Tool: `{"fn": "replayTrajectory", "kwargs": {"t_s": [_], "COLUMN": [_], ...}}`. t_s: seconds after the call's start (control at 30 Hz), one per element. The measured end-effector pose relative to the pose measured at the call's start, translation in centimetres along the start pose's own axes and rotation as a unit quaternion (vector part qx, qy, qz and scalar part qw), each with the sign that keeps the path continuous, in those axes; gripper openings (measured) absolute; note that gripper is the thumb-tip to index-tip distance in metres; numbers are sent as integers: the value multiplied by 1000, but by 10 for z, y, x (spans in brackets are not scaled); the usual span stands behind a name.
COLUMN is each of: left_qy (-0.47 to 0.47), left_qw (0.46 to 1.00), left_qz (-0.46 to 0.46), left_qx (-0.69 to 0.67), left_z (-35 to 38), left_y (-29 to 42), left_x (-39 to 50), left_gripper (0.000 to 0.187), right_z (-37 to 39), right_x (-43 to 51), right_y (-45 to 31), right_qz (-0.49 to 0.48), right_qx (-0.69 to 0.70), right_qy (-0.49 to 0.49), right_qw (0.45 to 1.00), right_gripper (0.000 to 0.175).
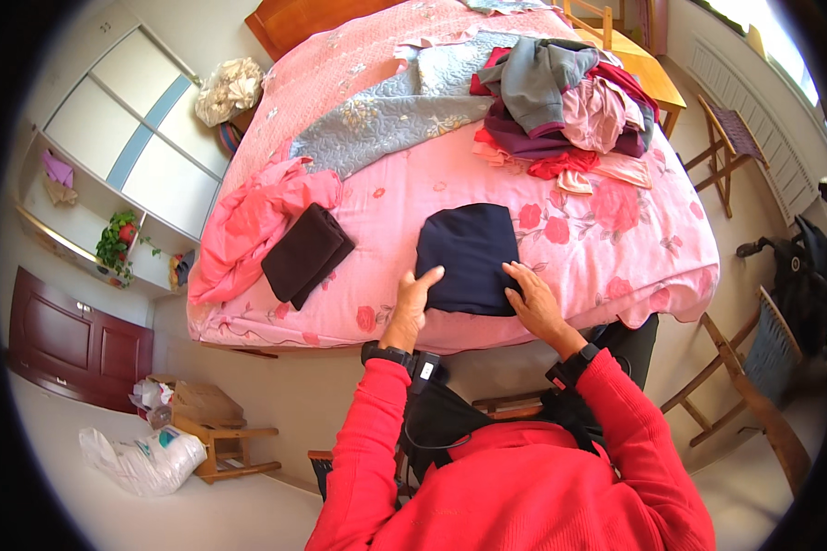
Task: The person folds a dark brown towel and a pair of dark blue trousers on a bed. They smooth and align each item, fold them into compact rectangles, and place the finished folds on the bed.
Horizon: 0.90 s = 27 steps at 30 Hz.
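Observation:
A folded navy blue garment [467,258] lies flat on the pink floral bed sheet [379,227] in front of me. My left hand [415,293] rests at its lower left edge, thumb on the cloth. At its right edge is my right hand [531,296], fingers spread and touching the fabric. Neither hand is closed round the cloth. To the left lies a folded dark brown garment [307,256], next to a crumpled coral-pink garment [244,227]. A heap of clothes [548,89], grey, purple, red and pink, sits at the back right of the bed.
A grey-blue quilted cover [393,131] spreads across the bed behind. Folding chairs [730,148] and a wooden-framed folding seat [765,351] stand on the right. Left on the floor are a small wooden stool [231,451] and a plastic bag [148,461]. The bed's front edge is close to me.

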<state>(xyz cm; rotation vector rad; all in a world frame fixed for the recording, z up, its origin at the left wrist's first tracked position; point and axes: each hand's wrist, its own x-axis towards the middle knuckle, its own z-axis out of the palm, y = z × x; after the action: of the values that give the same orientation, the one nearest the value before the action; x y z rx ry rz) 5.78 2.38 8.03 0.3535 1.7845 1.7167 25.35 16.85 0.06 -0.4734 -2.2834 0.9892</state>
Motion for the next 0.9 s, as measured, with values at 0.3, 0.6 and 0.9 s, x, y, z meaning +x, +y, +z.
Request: {"fn": "replayTrajectory", "kwargs": {"t_s": [0.3,0.6,0.9], "left_qy": [-18,-117,-83], "left_qw": [567,620,676], "left_qz": [515,359,360], "left_qx": [643,688,638], "left_z": [48,44,85], "left_y": [48,-49,-56], "left_x": [-8,-11,11], "left_gripper": [49,68,69], "right_z": [-8,-16,-15], "right_x": [-42,-62,-46], "right_y": [14,22,16], "right_qz": [161,171,167], "right_qx": [237,229,175], "right_qy": [76,99,58], "right_qw": [955,953,969], "right_gripper": [31,21,20]}}
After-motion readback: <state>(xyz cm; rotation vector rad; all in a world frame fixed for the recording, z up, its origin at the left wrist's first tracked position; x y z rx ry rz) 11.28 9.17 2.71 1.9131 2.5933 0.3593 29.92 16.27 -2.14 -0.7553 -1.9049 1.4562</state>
